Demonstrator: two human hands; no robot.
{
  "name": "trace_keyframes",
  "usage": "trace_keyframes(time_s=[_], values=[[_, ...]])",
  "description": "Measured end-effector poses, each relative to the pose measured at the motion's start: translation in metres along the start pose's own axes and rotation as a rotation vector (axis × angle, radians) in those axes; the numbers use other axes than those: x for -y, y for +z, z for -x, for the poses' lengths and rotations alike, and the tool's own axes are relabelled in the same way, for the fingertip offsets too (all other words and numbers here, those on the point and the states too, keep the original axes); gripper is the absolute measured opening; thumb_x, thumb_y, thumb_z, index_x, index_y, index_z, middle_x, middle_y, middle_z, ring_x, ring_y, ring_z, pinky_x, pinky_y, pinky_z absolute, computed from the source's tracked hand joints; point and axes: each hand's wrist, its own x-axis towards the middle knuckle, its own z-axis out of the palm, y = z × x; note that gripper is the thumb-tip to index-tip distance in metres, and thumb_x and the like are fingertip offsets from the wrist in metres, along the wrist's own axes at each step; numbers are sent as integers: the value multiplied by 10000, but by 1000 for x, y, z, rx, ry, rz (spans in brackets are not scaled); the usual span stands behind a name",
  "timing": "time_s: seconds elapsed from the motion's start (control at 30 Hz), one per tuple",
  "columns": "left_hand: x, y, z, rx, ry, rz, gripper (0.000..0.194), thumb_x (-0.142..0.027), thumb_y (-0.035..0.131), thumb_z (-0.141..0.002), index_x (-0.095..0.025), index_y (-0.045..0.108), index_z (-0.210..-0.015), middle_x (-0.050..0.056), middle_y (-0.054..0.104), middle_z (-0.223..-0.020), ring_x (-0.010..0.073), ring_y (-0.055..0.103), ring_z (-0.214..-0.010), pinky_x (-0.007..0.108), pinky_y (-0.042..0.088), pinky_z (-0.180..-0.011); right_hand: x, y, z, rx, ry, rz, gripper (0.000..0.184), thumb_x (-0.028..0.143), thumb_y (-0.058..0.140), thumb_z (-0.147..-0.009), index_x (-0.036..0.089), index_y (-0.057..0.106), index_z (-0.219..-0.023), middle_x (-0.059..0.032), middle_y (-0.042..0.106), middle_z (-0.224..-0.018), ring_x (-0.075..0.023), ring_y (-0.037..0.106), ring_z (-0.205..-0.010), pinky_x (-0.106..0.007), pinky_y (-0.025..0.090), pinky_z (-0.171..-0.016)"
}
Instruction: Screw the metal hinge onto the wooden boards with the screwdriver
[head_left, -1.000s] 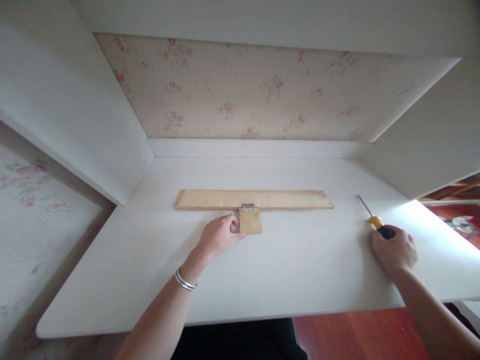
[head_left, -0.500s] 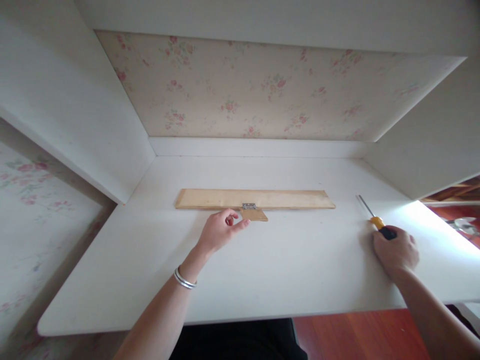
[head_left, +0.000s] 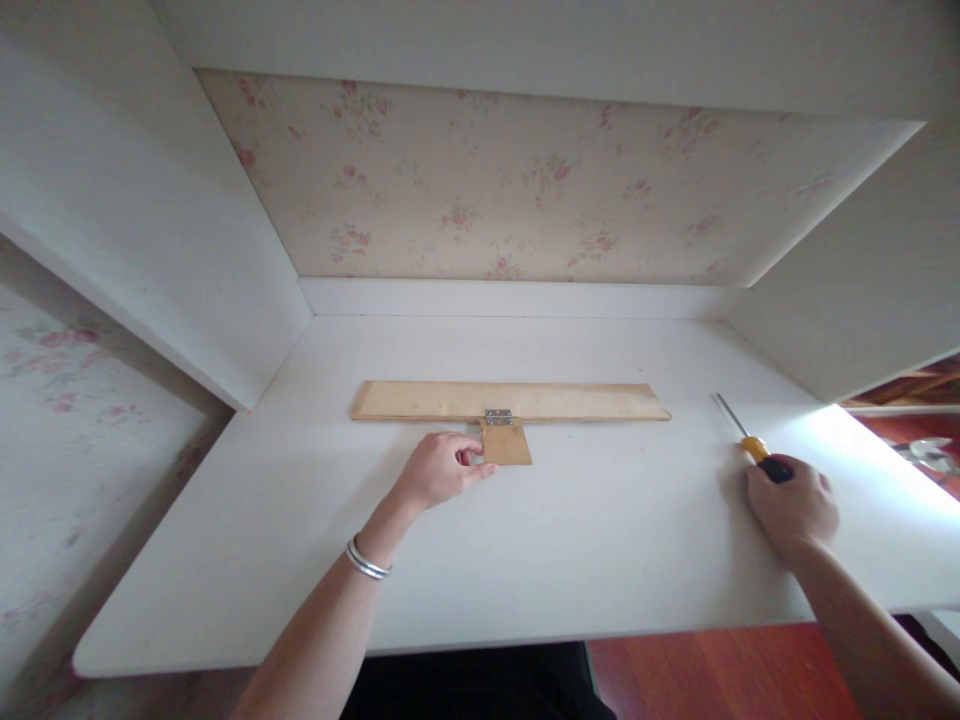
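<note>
A long, narrow wooden board lies across the white desk. At its front edge a small metal hinge joins it to a small square wooden piece. My left hand grips this small piece by its left side, thumb at the near corner and curled fingers at the left edge. Off to the right, my right hand rests on the desk, closed around the handle of a screwdriver. Its handle is yellow and black, and its metal shaft points away to the upper left.
The white desk has a low back ledge and side panels, with an overhead panel above. Floral wallpaper covers the wall behind. Reddish wooden floor shows beyond the front edge.
The small wooden piece has swung down on its hinge toward me and now shows more of its face. My left hand moved slightly nearer with it. My right hand stays put with the screwdriver.
</note>
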Motion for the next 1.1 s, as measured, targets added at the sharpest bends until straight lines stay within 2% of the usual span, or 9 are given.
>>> trace_keyframes(time_s=[0.13,0.23,0.33,0.43,0.57,0.7,1.1], values=[[3,4,-1,-16,22,-151,222,-448,701,-716,-233,690,-769,-16,627,-700,134,518,-630,254,341,-599,-1,2,0,-14,0,-4,520,469,498,-767,235,588,-1223,-113,584,-1170,-320,590,-1014,-406,457,-868],[3,5,-1,-23,10,-182,193,-429,702,-716,-240,681,-749,-21,631,-705,133,517,-629,256,336,-599,-2,2,-1,-14,-2,-3,518,474,496,-766,239,591,-1218,-110,584,-1164,-319,590,-1006,-402,456,-857],[-1,3,0,-7,-7,-103,243,-466,702,-709,-233,696,-778,-15,631,-705,139,525,-635,253,355,-607,-3,3,-2,-12,-7,-1,509,468,497,-768,237,593,-1211,-109,584,-1163,-316,590,-1004,-398,454,-856],[-7,-2,1,9,-21,73,342,-535,653,-742,-213,714,-839,-4,640,-719,141,536,-645,245,378,-612,-4,3,-3,-14,-10,0,507,469,500,-768,238,590,-1211,-108,580,-1174,-311,588,-1006,-393,451,-858],[-14,-7,1,-55,-63,228,413,-571,568,-802,-188,712,-851,1,660,-750,140,532,-668,235,377,-600,-2,1,-2,-3,-7,3,517,487,491,-773,243,582,-1219,-103,575,-1175,-307,584,-1004,-390,449,-856],[-16,-7,1,-87,-59,227,407,-567,565,-808,-183,698,-785,-10,640,-695,135,519,-647,235,362,-582,1,-2,1,6,-4,3,522,479,486,-772,243,575,-1229,-106,571,-1160,-308,578,-1014,-391,448,-857],[-13,-6,1,-69,-5,177,363,-543,628,-776,-188,702,-760,-1,631,-701,131,531,-642,241,375,-595,-3,2,-2,9,-10,37,527,507,462,-786,251,571,-1234,-108,573,-1148,-311,590,-986,-392,458,-810]])
